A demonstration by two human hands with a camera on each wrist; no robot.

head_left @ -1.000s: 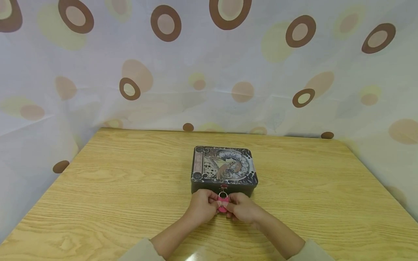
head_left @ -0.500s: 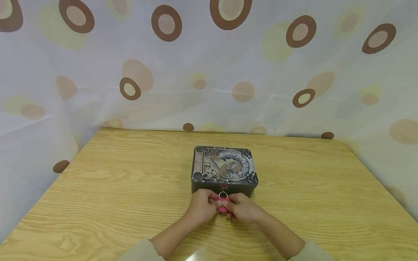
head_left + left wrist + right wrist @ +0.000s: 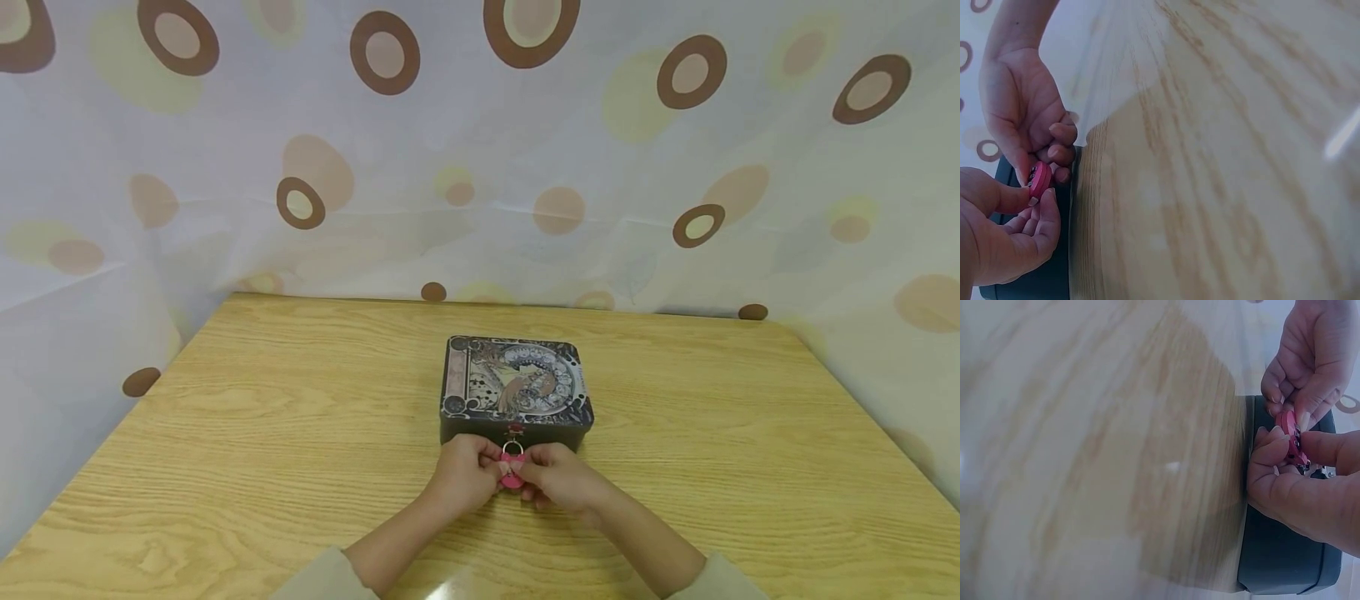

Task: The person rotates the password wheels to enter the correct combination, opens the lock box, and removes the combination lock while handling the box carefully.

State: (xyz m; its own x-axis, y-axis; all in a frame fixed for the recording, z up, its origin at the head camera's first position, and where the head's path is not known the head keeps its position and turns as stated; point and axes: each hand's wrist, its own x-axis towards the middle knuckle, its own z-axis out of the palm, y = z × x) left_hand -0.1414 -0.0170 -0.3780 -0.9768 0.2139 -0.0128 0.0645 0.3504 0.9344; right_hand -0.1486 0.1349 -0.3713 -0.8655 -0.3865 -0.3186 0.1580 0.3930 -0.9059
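Note:
A pink padlock (image 3: 512,477) with a silver shackle hangs at the front clasp (image 3: 514,430) of a dark tin box (image 3: 525,382). The box's lid is down and carries an ornate picture. From the left, my left hand (image 3: 465,475) pinches the padlock between thumb and fingers. My right hand (image 3: 564,480) grips its other side, thumb on the front face. Small dark number dials show on the padlock (image 3: 1292,439) in the right wrist view, right by the thumbs. Fingers partly cover the padlock body in every view.
The box stands on a wood-grain table (image 3: 300,417), near its middle. Behind and at both sides hangs a pale curtain (image 3: 480,142) with brown and yellow oval patterns. Light sleeves (image 3: 326,577) cover the forearms near the front edge.
Both hands keep their hold on the padlock at the same place. The right thumb and wrist have shifted very slightly; the box has stayed put.

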